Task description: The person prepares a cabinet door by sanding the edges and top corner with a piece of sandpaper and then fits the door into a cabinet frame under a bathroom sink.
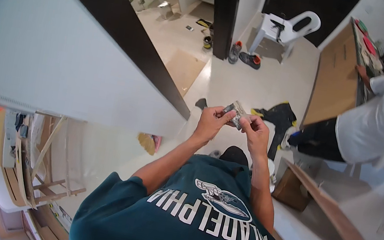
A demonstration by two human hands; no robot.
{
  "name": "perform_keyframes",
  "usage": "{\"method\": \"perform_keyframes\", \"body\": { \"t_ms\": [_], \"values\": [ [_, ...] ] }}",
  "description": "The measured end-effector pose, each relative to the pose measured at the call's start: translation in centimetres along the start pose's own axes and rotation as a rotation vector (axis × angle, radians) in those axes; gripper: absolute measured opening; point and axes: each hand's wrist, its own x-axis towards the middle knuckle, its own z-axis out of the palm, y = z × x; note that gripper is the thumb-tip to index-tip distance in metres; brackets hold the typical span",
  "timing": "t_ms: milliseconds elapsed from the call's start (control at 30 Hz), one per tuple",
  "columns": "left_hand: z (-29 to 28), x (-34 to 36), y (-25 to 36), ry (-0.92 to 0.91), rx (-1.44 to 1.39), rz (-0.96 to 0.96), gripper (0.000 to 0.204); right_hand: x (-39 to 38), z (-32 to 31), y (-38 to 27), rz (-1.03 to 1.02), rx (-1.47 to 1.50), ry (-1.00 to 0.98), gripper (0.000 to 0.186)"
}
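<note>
In front of my chest, both hands pinch a small, flat, rectangular piece [235, 108] with a mottled grey and dark surface. I cannot make out what kind of thing it is. My left hand [211, 125] holds its left side, thumb on top and fingers curled around behind. On the opposite edge my right hand [256, 133] has its thumb and fingers closed. The piece is tilted and held well above the floor. Just beyond my right hand, a black garment with yellow trim [279, 120] lies on the floor.
A white wall end with dark door frame [158, 76] stands close on my left. At the right a co-worker in a white shirt [377, 118] leans at a wooden counter [333, 77]. A leaning board [333, 215], white chair [290, 33], shoes [249, 60] and yellow broom head [148, 143] are around.
</note>
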Motion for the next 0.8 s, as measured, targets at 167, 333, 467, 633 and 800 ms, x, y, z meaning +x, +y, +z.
{"method": "perform_keyframes", "body": {
  "t_ms": [167,333,467,633,800],
  "values": [
    [-0.7,9.9,0.9,0.209,-0.031,0.018,0.021,12.5,1.0,-0.4,-0.188,-0.26,-0.047,0.017],
    [-1.5,21.9,1.5,0.429,-0.095,0.03,0.019,25.2,0.8,-3.7,-0.497,-0.593,-0.13,0.042],
    [-3.3,30.5,1.8,0.538,-0.047,0.053,0.02,34.5,0.0,-3.2,-0.707,-0.775,-0.325,0.043],
    [-5.7,35.5,7.6,0.644,-0.118,0.002,0.033,45.9,4.2,-3.9,-0.711,-0.591,-0.458,0.023],
    [-13.4,41.7,9.8,0.823,-0.021,0.085,0.031,55.7,11.3,-2.8,-0.202,-0.398,-0.756,0.02]
  ]
}}
